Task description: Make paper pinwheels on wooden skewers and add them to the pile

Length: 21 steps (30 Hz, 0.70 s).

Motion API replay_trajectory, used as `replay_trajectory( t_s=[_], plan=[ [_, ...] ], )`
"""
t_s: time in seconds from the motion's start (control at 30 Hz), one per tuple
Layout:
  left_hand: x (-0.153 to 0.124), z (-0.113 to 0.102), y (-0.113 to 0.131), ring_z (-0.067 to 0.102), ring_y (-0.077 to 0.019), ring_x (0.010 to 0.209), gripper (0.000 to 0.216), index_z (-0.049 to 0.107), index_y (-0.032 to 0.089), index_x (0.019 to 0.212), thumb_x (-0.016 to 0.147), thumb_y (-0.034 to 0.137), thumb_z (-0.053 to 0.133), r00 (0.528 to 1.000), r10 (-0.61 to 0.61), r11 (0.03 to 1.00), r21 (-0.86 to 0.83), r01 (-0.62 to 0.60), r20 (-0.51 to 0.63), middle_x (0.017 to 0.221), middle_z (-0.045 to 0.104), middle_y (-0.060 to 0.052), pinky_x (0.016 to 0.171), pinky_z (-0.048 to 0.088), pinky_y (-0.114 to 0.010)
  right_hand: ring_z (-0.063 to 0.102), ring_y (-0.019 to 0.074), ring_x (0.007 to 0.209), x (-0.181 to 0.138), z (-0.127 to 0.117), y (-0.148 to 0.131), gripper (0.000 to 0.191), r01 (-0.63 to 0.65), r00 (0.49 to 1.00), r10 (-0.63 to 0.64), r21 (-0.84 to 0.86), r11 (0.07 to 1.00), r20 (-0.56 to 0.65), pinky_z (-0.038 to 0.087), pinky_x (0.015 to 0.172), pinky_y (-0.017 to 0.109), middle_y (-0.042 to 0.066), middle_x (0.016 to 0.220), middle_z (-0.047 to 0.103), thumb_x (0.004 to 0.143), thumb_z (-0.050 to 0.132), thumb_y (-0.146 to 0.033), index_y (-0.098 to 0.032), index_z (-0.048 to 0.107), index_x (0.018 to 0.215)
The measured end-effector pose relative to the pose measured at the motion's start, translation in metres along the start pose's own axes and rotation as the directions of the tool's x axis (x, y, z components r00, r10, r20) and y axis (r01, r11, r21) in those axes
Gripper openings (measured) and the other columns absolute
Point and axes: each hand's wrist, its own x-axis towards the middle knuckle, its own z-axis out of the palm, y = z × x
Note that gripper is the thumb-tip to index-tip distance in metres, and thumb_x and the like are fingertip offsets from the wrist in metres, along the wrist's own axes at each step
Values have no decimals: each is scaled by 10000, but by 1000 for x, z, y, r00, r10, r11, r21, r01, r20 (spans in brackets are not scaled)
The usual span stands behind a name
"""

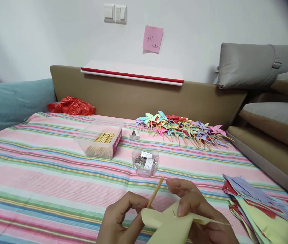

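Note:
A pale yellow paper pinwheel (pixel 170 225) is between my hands at the bottom centre, with its blades folded in. My left hand (pixel 126 217) pinches a thin wooden stick (pixel 156 191) close behind the pinwheel's left blade; the stick's upper end sticks out, tilted to the right. My right hand (pixel 200 206) is closed on the paper, thumb tip at the pinwheel's middle beside a small dark pin or slit. Its lower fingers are partly hidden by the paper.
Beyond my hands are a clear tub of pins (pixel 146 164), a plastic box (pixel 98 142) of sticks and a small opened packet (pixel 134 135). Finished pinwheels (pixel 179 130) lie heaped at the back right. Coloured paper sheets (pixel 263 210) are stacked at the right; a red bag (pixel 73 105) lies back left.

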Motion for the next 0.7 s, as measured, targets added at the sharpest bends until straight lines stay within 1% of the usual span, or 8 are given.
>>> replay_trajectory(
  t_s=[0.1, 0.2, 0.3, 0.4, 0.47, 0.57, 0.7],
  plan=[
    [-1, -1, 2, 633, -174, 726, 44, 736, 228, 790, 766, 259, 756, 999, 21, 999, 31, -22, 29, 757, 699, -22, 606, 474, -195, 655, 271, 1110, 2, 10, -1, 268, -3, 1000, 3, 4, 1000, 6, 572, 825, 321, 92, 1176, 685, 857, 684, -525, -264, 706, 799],
    [-1, -2, 7, 630, -166, 690, 43, 745, 232, 804, 775, 261, 732, 997, 63, 994, 82, -65, 35, 739, 709, -15, 602, 475, -197, 699, 224, 977, 4, 20, 1, 237, 45, 999, -45, 11, 999, -4, 571, 818, 306, 74, 1151, 708, 898, 646, -498, -271, 690, 844],
    [0, -4, 11, 632, -171, 673, 58, 734, 233, 788, 780, 290, 725, 997, 73, 992, 101, -74, 9, 734, 718, -14, 601, 491, -212, 708, 218, 927, 7, 25, 6, 214, 169, 985, -170, -39, 985, -20, 577, 808, 316, 78, 1087, 730, 929, 612, -465, -267, 674, 876],
    [-1, -5, 11, 632, -189, 698, 61, 730, 247, 781, 786, 306, 717, 999, 52, 992, 119, -51, -5, 739, 707, -16, 565, 490, -213, 705, 248, 981, 10, 27, 8, 164, 309, 949, -314, -99, 946, -39, 583, 803, 341, 85, 1043, 750, 937, 612, -413, -269, 676, 893],
    [-1, -6, 10, 632, -201, 719, 58, 731, 254, 777, 787, 308, 712, 998, 57, 988, 145, -55, -12, 739, 698, -20, 534, 479, -212, 704, 255, 993, 11, 27, 7, 140, 358, 928, -366, -109, 927, -67, 579, 825, 368, 76, 1022, 757, 942, 613, -398, -279, 679, 908],
    [-1, -9, 9, 637, -201, 703, 64, 730, 252, 786, 803, 298, 689, 990, 139, 972, 193, -137, 7, 743, 709, -26, 545, 476, -225, 706, 254, 979, 10, 29, -1, 143, 350, 927, -361, -113, 930, -99, 574, 845, 398, 70, 969, 761, 942, 622, -406, -279, 679, 911],
    [1, -12, 8, 625, -169, 627, 90, 719, 252, 812, 858, 284, 648, 959, 278, 927, 245, -283, 58, 727, 716, -12, 574, 468, -233, 700, 255, 1003, 10, 30, -7, 132, 344, 931, -354, -108, 933, -90, 580, 805, 368, 54, 908, 764, 933, 640, -407, -284, 677, 905]
  ],
)
